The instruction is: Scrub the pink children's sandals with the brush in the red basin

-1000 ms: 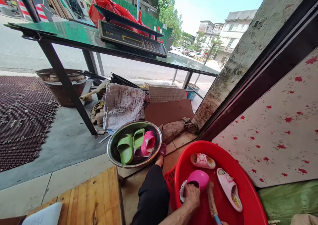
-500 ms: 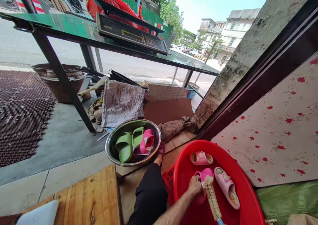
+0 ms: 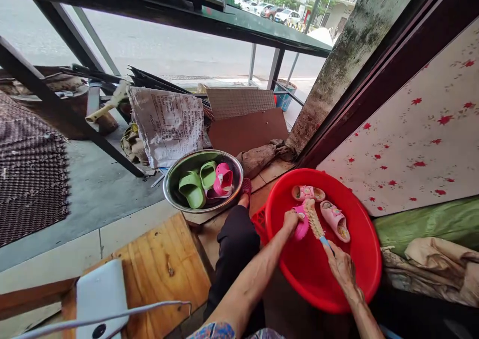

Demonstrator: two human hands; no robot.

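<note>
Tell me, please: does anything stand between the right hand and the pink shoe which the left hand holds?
Yes, the brush: the right hand grips its blue handle, and its bristles overlap the shoe in this view. Nothing else visible does.

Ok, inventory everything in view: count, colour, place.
tub: one, red, right
slippers: two, pale pink, in tub
shoe: one, bright pink, in tub
brush: one, cream/blue, over tub
basin: one, silver, left of tub
clogs: two, green, in basin
sandal: at least one, pink, in basin
bench: one, brown, lower left
sack: one, white, behind basin
table: one, dark, back
mat: one, dark, left
panel: one, white-and-red, far right
leg: one, black-trousered, centre
left grip: one, bare, on shoe
right grip: one, bare, on brush
</note>
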